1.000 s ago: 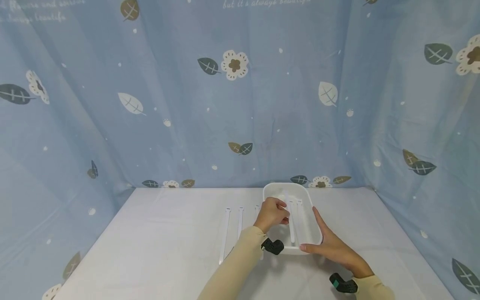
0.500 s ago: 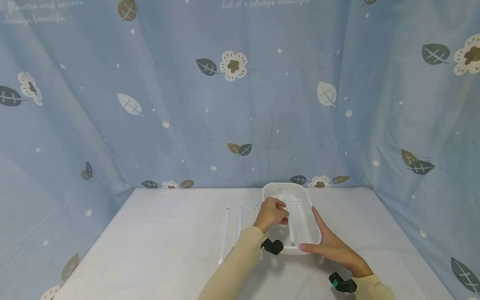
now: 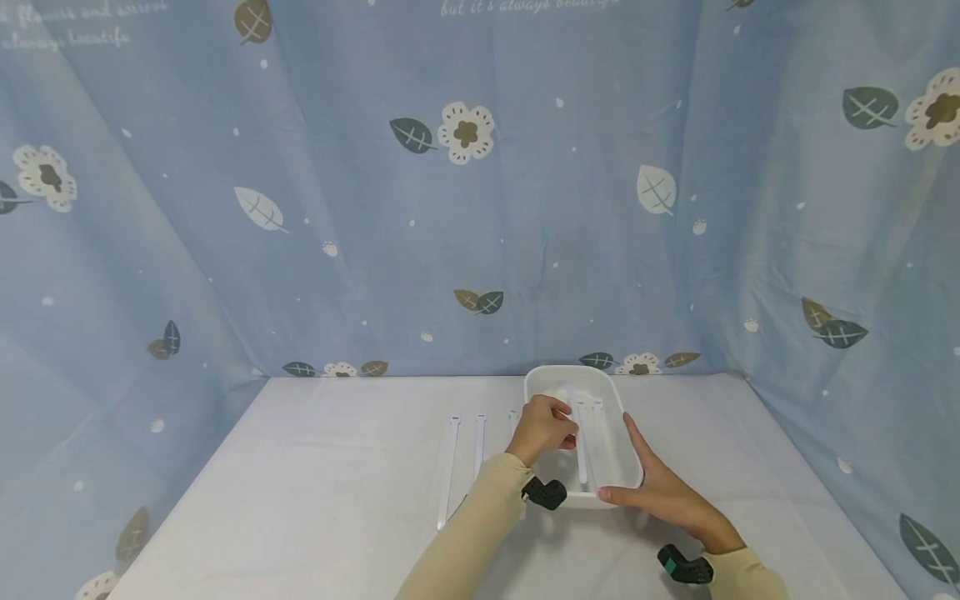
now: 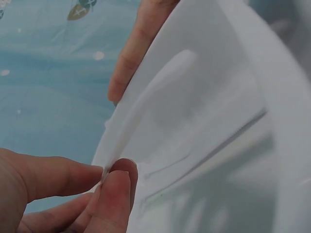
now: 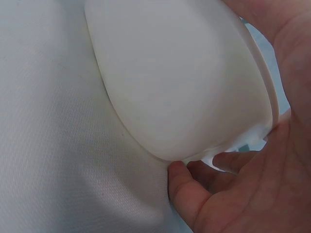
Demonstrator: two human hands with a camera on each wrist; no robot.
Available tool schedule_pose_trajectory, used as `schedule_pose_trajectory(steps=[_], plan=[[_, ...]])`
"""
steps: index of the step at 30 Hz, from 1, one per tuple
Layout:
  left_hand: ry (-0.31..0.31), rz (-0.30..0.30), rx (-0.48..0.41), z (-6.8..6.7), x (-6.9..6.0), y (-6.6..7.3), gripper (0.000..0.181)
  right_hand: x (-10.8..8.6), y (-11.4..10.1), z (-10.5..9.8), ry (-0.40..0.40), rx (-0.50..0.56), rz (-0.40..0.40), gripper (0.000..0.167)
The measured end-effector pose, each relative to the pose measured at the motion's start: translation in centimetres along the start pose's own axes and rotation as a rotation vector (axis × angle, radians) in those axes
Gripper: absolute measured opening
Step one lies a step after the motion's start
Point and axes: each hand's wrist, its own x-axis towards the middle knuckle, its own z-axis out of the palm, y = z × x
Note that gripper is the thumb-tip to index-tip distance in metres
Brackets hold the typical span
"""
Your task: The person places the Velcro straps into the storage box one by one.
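Left hand (image 3: 546,428) in the action: thumb and forefinger come together in a tight pinch, a thin white strip (image 4: 154,86) clamped between them, and that strip is at the inside of the white tray (image 3: 613,446), curving away from the fingertips in the left wrist view! Whether it touches the tray's floor, I can't tell. Right hand (image 3: 666,496) now: a broad grip, thumb on the near corner of the rim, fingers bent against the outer wall, clamped on the tray. Slim strips show inside, just beside the left fingertips; more strips (image 3: 450,467) lie on the white counter (image 3: 345,475), partly behind the left sleeve (image 3: 465,533). And the lettering? Small dark marks on the strip heads, too tiny to read; up on the blue curtain (image 3: 360,183), white script, "but it's always" clearest, its last word harder to make out
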Motion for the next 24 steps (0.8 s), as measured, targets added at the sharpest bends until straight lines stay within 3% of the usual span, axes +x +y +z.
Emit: schedule_pose_trajectory(steps=[14,24], plan=[[-0.029,-0.016,-0.072,0.0,-0.31,0.13,0.029,-0.23,-0.16,0.0,0.004,-0.005,-0.001,0.129],[-0.038,0.011,-0.114,-0.13,-0.82,-0.18,0.028,-0.21,0.31,-0.15,-0.005,-0.009,-0.005,0.129]])
